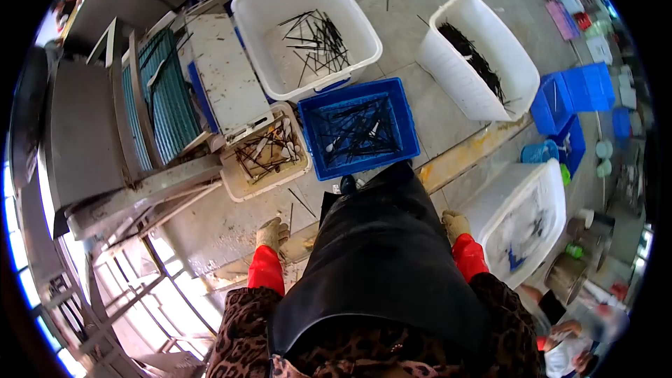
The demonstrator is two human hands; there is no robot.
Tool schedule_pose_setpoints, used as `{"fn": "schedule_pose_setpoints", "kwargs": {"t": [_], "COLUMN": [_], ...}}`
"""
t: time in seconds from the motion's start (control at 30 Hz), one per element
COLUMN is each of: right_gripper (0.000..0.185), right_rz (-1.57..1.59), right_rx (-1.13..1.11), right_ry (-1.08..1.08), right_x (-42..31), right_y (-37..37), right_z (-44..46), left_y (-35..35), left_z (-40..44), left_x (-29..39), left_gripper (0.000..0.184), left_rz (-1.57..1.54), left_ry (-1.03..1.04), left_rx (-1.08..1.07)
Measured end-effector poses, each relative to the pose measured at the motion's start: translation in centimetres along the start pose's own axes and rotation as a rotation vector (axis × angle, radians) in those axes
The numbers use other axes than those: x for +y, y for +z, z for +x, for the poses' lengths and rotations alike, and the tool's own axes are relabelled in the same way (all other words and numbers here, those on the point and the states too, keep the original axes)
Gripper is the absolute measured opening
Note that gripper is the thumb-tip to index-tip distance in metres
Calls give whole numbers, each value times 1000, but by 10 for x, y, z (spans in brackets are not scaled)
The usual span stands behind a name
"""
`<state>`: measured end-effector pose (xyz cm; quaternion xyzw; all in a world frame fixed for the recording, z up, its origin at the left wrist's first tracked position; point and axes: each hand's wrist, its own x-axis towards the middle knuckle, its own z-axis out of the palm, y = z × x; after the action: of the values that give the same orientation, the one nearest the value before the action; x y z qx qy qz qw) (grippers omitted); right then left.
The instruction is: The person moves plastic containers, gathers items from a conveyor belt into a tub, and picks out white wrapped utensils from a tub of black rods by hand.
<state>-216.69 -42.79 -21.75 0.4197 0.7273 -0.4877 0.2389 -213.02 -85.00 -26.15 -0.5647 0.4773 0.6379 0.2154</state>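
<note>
My left hand [271, 234], in a beige glove with a red cuff, hangs low on the left with its fingers apart and nothing in them. On the other side of the black apron [378, 259], my right hand [456, 225] wears the same kind of glove; its fingers look loosely curled, and what they hold, if anything, is hard to see. Ahead of my feet stands a blue bin [413, 141] with dark thin sticks in water. Beside it a beige tray [234, 185] holds sticks and pale pieces.
A large white tub [255, 7] with dark sticks stands ahead, another white tub [448, 91] farther right. A white container [556, 217] is near my right hand. Metal frame [154, 182] and white board [224, 70] lie left. A person [563, 357] is at lower right.
</note>
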Motion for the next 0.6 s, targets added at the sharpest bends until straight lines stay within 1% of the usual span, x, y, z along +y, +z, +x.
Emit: {"fn": "schedule_pose_setpoints", "kwargs": {"t": [0.03,0.07,0.1,0.13,0.17,0.2,0.27,0.3,0.37,0.47,0.53,0.57,0.6], "right_gripper": [26,30,30,32,33,32,31,31,30,30,29,29,28], "right_rz": [-133,-367,-335,-489,-643,-520,-493,-503,-462,-525,-275,-269,-475], "right_rx": [14,61,93,19,-57,13,56,63,82,100,85,83,112], "right_ry": [46,2,21,-63,-145,-110,-83,-96,-66,-88,68,67,-226], "right_x": [-2,-31,-21,-3,11,14,-7,-15,-2,4,36,63,97], "right_y": [5,11,7,3,0,5,9,6,-1,-13,-19,-26,-38], "right_z": [-6,-34,-25,-6,6,3,-16,-19,-8,6,40,65,96], "left_y": [-3,6,1,-17,-20,-7,23,32,52,91,106,112,119], "left_z": [2,-13,6,36,57,49,23,24,27,-3,-11,-14,-18], "left_x": [5,15,14,5,6,15,41,47,62,86,93,93,92], "left_gripper": [24,18,18,18,18,18,21,21,24,25,28,28,28], "left_rz": [12,83,121,72,25,62,212,225,218,214,196,200,207], "left_ry": [-15,-4,3,-107,-222,-230,-109,-110,-4,83,152,156,175], "left_rx": [-30,32,3,-124,-247,-264,-6,-15,-41,-73,-125,-124,-126]}}
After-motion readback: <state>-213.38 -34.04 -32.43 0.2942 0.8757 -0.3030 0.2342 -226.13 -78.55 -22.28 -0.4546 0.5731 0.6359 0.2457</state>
